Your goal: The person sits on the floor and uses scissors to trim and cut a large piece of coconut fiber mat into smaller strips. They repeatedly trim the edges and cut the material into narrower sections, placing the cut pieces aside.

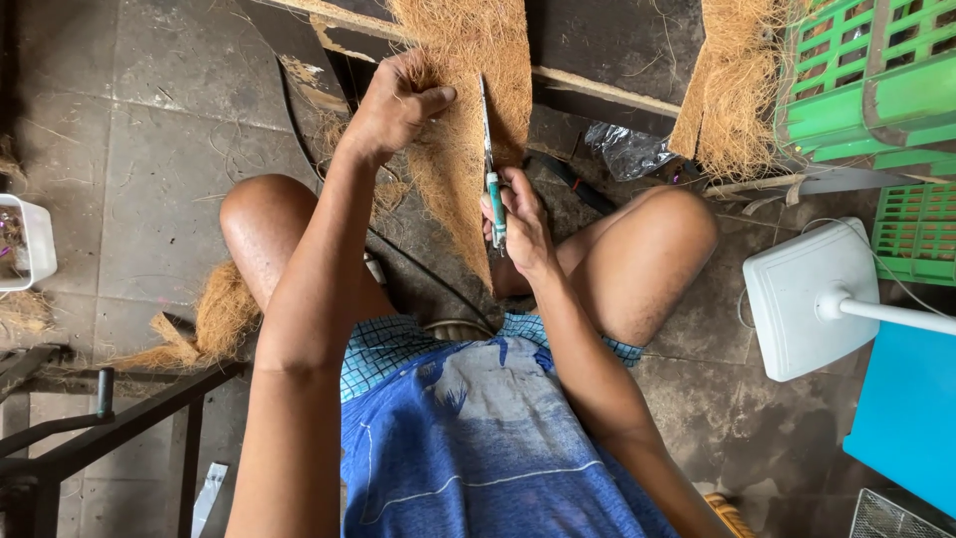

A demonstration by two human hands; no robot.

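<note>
Head view: your left hand [393,105] with fingers clamped on the coir mat [468,120] at its left edge, your right hand [518,214] gripping teal-handled scissors [491,164], blades upright against the mat, mat over the floor [149,149] between your knees, green crate [866,75] at the far right.

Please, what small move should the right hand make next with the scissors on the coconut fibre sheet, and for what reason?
Probably close the scissors and slide them a little further up the fibre sheet. The right hand holds the teal handles, the blades lie along the sheet's middle, and the left hand grips the sheet beside them, holding it steady. Uncut fibre remains above the blade tips.
</note>
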